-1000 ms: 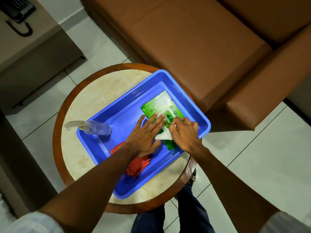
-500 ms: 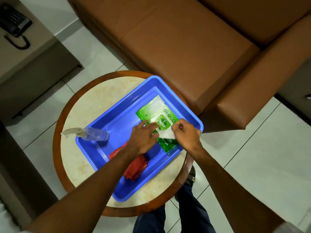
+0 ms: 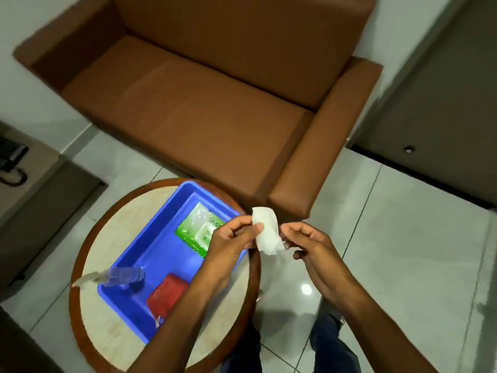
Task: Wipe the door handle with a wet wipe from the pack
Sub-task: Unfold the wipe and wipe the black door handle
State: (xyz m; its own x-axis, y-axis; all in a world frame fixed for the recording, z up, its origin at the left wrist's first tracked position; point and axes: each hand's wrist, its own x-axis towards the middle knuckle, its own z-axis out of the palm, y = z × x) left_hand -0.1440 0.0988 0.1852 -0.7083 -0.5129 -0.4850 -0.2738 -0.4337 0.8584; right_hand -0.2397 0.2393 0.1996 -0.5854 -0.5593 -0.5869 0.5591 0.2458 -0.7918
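A white wet wipe (image 3: 266,228) hangs folded in the air between my two hands, just right of the round table. My left hand (image 3: 231,239) pinches its upper edge with thumb and fingers. My right hand (image 3: 309,247) pinches its lower corner. The green wipes pack (image 3: 197,228) lies flat in the blue tray (image 3: 161,254), left of my left hand, with its flap down. A dark grey door (image 3: 441,103) stands at the right; its handle is out of view.
The tray sits on a round marble-topped table (image 3: 107,238) and also holds a clear spray bottle (image 3: 118,275) and a red cloth (image 3: 166,294). A brown sofa (image 3: 215,103) fills the far side. A desk with a phone (image 3: 10,160) is at left. Tiled floor lies to the right.
The wipe has come out of the pack and both hands have lifted it up and to the right, off the tray. My view has tilted up, showing the sofa and door.
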